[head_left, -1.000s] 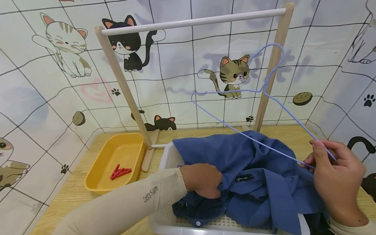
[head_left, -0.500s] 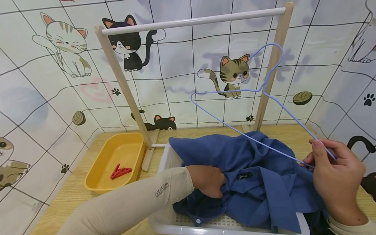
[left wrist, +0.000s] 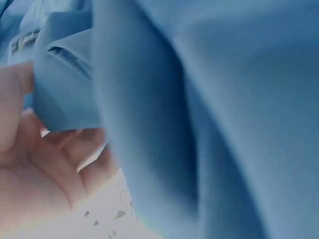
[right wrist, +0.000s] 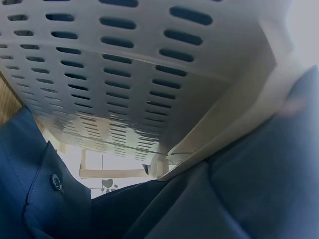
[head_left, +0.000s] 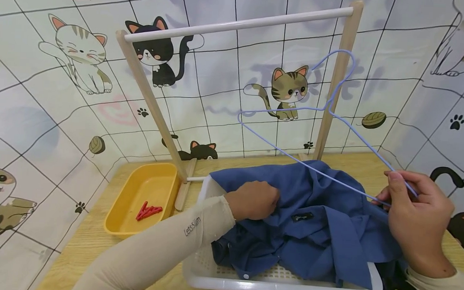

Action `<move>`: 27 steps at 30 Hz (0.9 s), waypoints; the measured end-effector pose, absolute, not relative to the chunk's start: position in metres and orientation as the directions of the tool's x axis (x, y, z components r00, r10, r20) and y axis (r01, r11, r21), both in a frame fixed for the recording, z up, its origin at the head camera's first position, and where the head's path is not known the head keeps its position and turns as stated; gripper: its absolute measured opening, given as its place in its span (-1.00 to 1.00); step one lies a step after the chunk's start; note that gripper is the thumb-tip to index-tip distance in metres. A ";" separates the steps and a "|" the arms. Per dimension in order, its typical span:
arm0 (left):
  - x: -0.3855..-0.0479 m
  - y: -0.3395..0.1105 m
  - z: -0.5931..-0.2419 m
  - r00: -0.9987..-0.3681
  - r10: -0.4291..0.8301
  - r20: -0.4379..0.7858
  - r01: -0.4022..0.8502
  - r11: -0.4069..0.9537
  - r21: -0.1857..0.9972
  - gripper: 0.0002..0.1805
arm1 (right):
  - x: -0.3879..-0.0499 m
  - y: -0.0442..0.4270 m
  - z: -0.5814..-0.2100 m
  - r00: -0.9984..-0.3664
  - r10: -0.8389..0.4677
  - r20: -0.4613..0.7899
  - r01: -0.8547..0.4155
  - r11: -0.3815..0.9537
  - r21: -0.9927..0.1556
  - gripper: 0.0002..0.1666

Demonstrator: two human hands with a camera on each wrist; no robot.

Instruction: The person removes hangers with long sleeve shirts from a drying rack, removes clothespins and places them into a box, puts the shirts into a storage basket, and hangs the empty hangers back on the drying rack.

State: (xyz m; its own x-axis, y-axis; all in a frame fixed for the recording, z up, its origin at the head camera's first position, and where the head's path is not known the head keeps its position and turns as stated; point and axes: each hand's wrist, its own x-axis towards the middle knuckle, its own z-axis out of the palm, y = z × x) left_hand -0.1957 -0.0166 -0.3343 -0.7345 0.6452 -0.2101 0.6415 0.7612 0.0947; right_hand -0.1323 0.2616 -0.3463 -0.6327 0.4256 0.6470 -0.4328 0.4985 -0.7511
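Note:
A blue button-up shirt (head_left: 301,250) with a dark neck label lies bunched in the white basket (head_left: 280,287). My left hand (head_left: 254,200) grips the shirt near the collar; in the left wrist view, thumb and fingers of the left hand (left wrist: 45,169) close round a fold of the shirt (left wrist: 239,124). Over at the right, my right hand (head_left: 421,220) pinches one lower corner of a light-blue wire hanger (head_left: 329,106), which is tilted with its hook up. The right wrist view shows shirt fabric (right wrist: 199,204) over the rim of the slotted basket (right wrist: 114,74).
Behind the basket stands a wooden rack with a white top rod (head_left: 240,25). A yellow tray (head_left: 112,217) holding red clothespins (head_left: 149,211) sits at the left. Cat-print walls (head_left: 218,85) surround the wood-look tabletop (head_left: 83,242).
My left hand has moved slightly right, then up towards the back of the shirt, and the fabric around it has shifted. My right hand and the hanger barely move.

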 end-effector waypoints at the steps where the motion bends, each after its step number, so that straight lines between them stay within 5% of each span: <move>1: -0.197 -0.019 -0.331 -0.748 0.645 -0.154 0.641 0.763 0.081 -0.81 | -0.133 0.261 -0.346 -0.631 0.427 0.648 -0.433 0.500 -0.750 -0.79; 4: -0.206 -0.027 -0.324 -0.784 0.621 0.000 0.621 0.784 0.015 -0.88 | -0.133 0.261 -0.345 -0.632 0.428 0.646 -0.423 0.508 -0.751 -0.77; 7: -0.215 -0.036 -0.320 -0.825 0.563 0.055 0.562 0.827 -0.029 -0.70 | -0.133 0.260 -0.344 -0.635 0.427 0.644 -0.411 0.519 -0.749 -0.77; 13: -0.234 -0.051 -0.321 -0.900 0.409 -0.151 0.419 0.907 -0.040 -0.40 | -0.132 0.260 -0.346 -0.642 0.421 0.641 -0.409 0.519 -0.750 -0.79; 18: -0.238 -0.054 -0.322 -0.894 0.390 -0.219 0.410 0.911 -0.052 -0.59 | -0.134 0.261 -0.348 -0.644 0.417 0.641 -0.404 0.527 -0.748 -0.80; 22: -0.235 -0.051 -0.321 -0.884 0.443 -0.149 0.460 0.881 -0.107 -0.82 | -0.135 0.262 -0.348 -0.643 0.417 0.643 -0.399 0.534 -0.745 -0.80; 27: -0.235 -0.048 -0.323 -0.892 0.451 -0.041 0.450 0.872 -0.195 -0.78 | -0.136 0.261 -0.348 -0.644 0.422 0.638 -0.391 0.535 -0.749 -0.80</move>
State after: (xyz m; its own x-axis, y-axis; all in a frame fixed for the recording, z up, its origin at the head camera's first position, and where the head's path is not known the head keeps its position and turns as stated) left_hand -0.2347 -0.0485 -0.3231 -0.8917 0.4508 -0.0409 0.4497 0.8717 -0.1946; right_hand -0.1355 0.2614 -0.3485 -0.6441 0.4218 0.6381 -0.3914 0.5350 -0.7488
